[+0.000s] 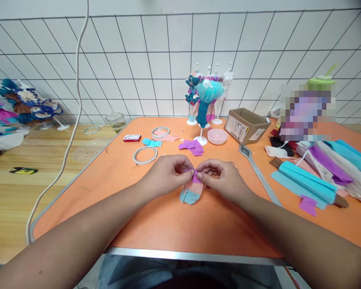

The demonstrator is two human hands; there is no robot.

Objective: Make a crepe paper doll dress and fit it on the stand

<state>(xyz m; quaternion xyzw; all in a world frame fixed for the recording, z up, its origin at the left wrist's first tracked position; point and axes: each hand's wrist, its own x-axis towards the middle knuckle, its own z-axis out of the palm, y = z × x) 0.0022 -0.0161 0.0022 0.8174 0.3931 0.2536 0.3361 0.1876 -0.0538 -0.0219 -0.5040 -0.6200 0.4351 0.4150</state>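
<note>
Both hands meet over the middle of the orange table [156, 224]. My left hand [167, 174] and my right hand [221, 178] pinch the top of a small crepe-paper piece [191, 192] with purple, pink and blue layers. The fingertips of both hands press together on its purple upper end. Its blue lower edge hangs down just above the tabletop.
A roll of tape [145, 155] and purple paper scraps [193, 146] lie behind the hands. Further back stand paper-dressed figures on white stands [205, 100], a pink bowl [217, 136] and a cardboard box [246, 125]. Folded crepe paper sheets [309, 182] lie at right. A white cable [67, 148] hangs at left.
</note>
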